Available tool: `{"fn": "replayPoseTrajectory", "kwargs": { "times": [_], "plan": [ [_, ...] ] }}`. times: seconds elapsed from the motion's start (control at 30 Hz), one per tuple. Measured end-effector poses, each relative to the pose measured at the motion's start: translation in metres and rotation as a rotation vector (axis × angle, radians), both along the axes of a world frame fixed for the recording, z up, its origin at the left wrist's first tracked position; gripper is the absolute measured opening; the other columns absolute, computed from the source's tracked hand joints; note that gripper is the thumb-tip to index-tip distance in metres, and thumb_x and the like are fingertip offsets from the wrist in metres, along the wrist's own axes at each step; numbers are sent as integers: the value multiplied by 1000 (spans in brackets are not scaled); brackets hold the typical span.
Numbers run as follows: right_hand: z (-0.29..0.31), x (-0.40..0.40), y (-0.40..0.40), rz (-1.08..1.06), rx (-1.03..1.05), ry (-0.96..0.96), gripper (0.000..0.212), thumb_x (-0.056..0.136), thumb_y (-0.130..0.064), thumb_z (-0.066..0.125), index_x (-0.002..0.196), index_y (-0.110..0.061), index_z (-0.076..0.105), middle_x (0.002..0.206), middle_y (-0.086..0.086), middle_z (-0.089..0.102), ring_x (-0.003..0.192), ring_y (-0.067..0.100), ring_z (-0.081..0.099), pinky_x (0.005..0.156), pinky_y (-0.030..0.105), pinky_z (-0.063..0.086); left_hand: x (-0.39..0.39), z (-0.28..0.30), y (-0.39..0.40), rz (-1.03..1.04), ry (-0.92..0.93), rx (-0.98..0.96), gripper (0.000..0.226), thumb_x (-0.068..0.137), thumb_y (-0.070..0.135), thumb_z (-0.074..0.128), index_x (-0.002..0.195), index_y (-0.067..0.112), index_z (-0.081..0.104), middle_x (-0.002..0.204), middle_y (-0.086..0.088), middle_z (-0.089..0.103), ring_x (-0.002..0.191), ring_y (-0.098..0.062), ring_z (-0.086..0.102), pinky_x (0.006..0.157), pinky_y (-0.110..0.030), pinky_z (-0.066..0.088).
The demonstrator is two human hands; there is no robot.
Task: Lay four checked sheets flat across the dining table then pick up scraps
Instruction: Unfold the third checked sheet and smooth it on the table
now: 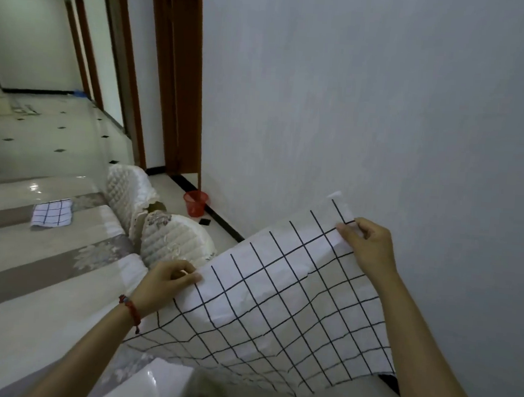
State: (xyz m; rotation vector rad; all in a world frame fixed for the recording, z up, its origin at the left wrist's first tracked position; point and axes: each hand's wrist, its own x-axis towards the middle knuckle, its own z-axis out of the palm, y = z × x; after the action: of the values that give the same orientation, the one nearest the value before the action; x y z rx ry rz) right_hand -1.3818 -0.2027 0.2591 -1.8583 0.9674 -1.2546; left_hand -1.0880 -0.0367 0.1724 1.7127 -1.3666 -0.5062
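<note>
Hands, left (168, 280) and right (364, 249), pinched a checked sheet's (281, 305) top corners above the table (32, 278); lowering flat seemed next.

Checked sheet (278, 295) held up in the air, spread between both hands, lower edge sagging toward the table (32, 275). Left hand (168, 280) pinching one upper corner; right hand (364, 247) pinching the other, higher. Folded checked cloth (52, 213) lying on the table further off. Two quilted chair backs (171, 238) just beside the table. Red basket (195, 203) on the floor by the wall.
</note>
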Motion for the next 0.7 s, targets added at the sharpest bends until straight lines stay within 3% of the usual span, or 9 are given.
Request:
{"fn": "replayPoseTrajectory", "kwargs": {
  "times": [0.13,0.27,0.37,0.43,0.7],
  "plan": [
    [-12,61,-47,102,16,29,29,84,-16,64,61,-4,52,42,-11,41,42,-1,38,44,7,29,43,-14,-20,129,-11,-32,29,83,14,64,55,22,60,40,15,52,41,-3,44,45,-8,32],
    [-28,137,-101,215,20,80,38,84,-18,65,54,-14,41,40,-12,38,42,3,33,44,11,24,91,-32,-45,282,31,-50,24,81,17,65,57,22,62,48,15,59,47,-3,52,50,-8,36],
    [-42,195,-135,299,41,145,40,84,-19,64,53,-16,39,40,-13,38,43,3,32,44,12,24,127,-51,-60,410,57,-40,24,80,17,67,58,26,63,65,4,65,60,-5,57,58,-13,41],
    [-52,233,-150,349,68,183,40,84,-19,64,53,-15,40,40,-12,39,43,3,33,44,11,25,147,-62,-63,485,84,-5,21,80,16,67,60,19,65,69,-4,65,62,-1,56,57,-8,40],
    [-101,371,-170,613,105,357,33,82,-21,65,57,-7,49,48,-9,41,47,3,39,49,15,31,190,-98,-24,798,228,72,27,79,15,68,57,30,63,57,11,66,55,3,56,56,-7,41]
  ]
}}
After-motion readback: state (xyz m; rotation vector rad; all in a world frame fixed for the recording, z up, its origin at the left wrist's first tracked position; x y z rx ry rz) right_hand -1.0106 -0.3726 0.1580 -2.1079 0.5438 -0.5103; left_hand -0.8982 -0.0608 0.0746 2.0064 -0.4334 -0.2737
